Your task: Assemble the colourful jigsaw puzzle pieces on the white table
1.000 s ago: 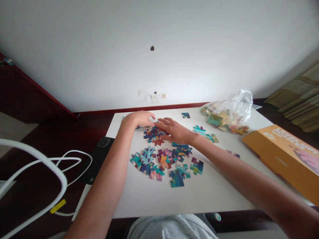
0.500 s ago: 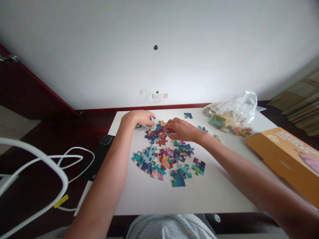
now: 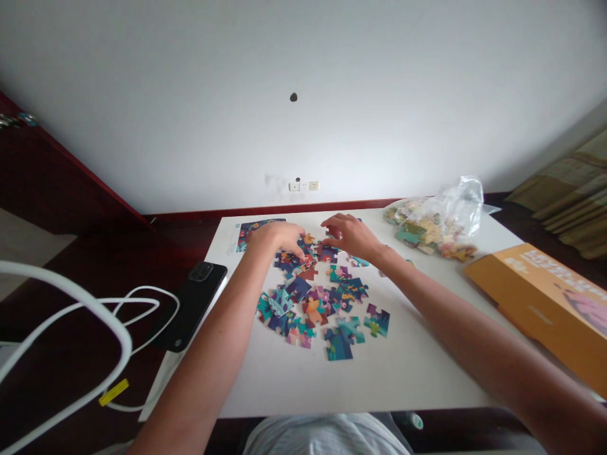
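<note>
Jigsaw pieces [image 3: 315, 306] in blue, teal, purple and orange lie in a loose cluster on the white table [image 3: 284, 385]; some are joined. My left hand [image 3: 281, 239] is over the cluster's far left part, thumb and fingers apart beside pieces with red and orange figures. Across from it, my right hand [image 3: 349, 235] hovers at the far right of the cluster, its thumb and curved fingers apart. A reddish piece shows in that gap, apparently not gripped. Behind my left hand lies a printed picture sheet [image 3: 249, 234], partly covered. A plain dark blue piece [image 3: 298, 289] rests among the others.
At the back right is a clear plastic bag [image 3: 436, 224] of other puzzle pieces. An orange box [image 3: 540, 303] stands along the right edge. A black phone [image 3: 196, 309] lies at the left edge near a white cable [image 3: 118, 341].
My left hand has moved right, from the picture sheet onto the pieces, uncovering more of the sheet. My right hand has shifted right and its fingers have spread. A dark blue piece now shows mid-cluster.
</note>
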Action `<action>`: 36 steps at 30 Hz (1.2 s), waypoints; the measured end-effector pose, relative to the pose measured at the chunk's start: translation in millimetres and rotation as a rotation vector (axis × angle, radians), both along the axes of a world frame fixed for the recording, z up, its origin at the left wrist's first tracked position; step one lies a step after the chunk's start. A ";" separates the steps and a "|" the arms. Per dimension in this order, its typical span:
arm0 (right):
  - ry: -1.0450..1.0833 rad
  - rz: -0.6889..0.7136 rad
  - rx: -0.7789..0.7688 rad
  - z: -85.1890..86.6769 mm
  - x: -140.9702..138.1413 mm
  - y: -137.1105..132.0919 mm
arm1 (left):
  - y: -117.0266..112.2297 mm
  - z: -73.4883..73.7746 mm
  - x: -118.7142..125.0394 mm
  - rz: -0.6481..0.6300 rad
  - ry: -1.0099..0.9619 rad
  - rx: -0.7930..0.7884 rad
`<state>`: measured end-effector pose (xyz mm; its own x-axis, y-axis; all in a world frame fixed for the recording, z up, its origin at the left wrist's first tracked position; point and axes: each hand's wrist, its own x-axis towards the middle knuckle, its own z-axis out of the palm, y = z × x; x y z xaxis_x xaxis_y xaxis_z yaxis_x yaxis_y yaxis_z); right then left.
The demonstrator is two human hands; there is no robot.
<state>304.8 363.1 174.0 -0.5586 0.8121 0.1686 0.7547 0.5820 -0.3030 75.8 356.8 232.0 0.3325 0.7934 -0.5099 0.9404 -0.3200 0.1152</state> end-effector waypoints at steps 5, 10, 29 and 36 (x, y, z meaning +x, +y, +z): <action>0.018 -0.074 0.016 -6.2 11.6 10.5 | -12.2 1.5 31.1 -0.023 0.056 -0.061; -0.016 0.030 -0.019 7.3 14.8 9.5 | -20.4 -2.5 48.1 -0.056 0.127 -0.024; -0.257 0.281 -0.222 27.3 8.3 -11.4 | -3.6 11.4 -4.6 0.000 -0.129 0.141; -0.243 0.321 -0.203 29.9 8.1 -12.5 | 7.2 -5.1 -10.4 0.074 -0.258 0.193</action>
<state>312.9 350.5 203.9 -0.7912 0.5946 -0.1433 0.6092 0.7452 -0.2714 65.4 364.0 227.0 0.3687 0.8941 -0.2543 0.9097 -0.2909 0.2962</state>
